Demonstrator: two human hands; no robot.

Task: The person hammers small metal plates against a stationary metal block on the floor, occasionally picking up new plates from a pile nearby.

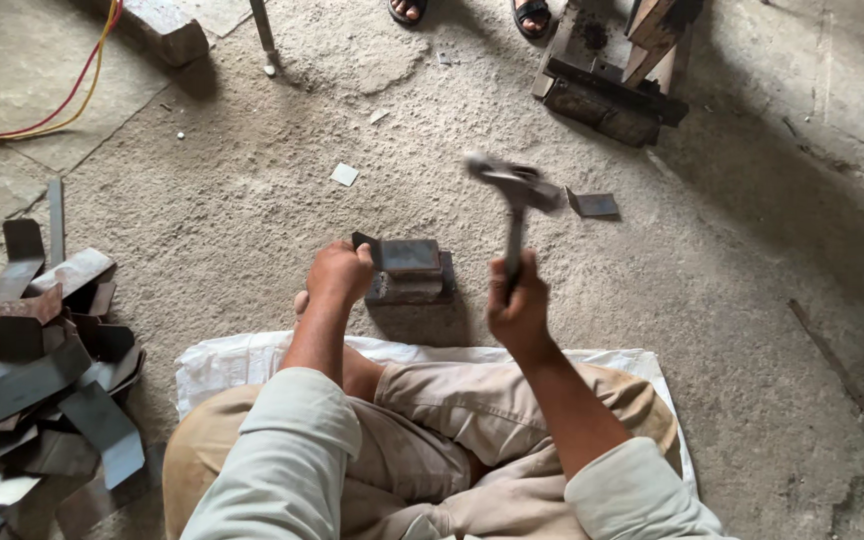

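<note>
Where both hands grip, left hand (340, 272) metal plate (407, 255), right hand (518, 300) hammer (514, 195): dusty concrete floor (252, 210).

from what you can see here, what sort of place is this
Likely a small metalworking workshop: a pile of bent metal strips on the dusty floor, a steel block used as an anvil, and a hammer raised in the right hand.

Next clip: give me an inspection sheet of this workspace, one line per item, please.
Surface: rough concrete floor; person sits on a white sack.
Job's things: bent metal piece lying on a steel block; hammer raised, blurred.
Clutter: pile of bent metal strips at left; a loose plate and scraps.
Grippers: left hand steadies the piece; right hand grips the hammer handle.
Cables: red and yellow wires, top left.
Surroundings: another person's sandalled feet; metal fixture.
</note>
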